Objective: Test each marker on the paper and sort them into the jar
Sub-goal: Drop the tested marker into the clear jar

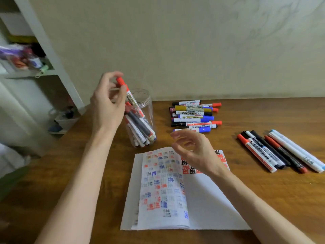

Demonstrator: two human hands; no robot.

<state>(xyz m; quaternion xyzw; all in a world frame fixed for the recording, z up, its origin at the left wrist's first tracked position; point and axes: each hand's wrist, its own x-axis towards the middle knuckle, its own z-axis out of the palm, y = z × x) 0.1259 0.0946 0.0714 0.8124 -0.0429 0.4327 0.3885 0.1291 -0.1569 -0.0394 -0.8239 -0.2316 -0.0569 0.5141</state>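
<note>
The left hand (pixel 105 106) pinches a red-capped white marker (pixel 131 96), its lower end inside the clear plastic jar (pixel 149 110); slide it down steeply, then release. The right hand (pixel 193 152) hovers beside the jar, loosely curled, empty.

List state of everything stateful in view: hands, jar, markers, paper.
left hand, grips the red marker
red marker, capped, tilted, lower end in the jar
jar, upright, lidless, partly full
right hand, loosely curled, holds nothing, over the paper
paper, lying flat, left part covered in test marks
back pile, capped markers, lying flat
right row, capped markers, lying side by side
</note>
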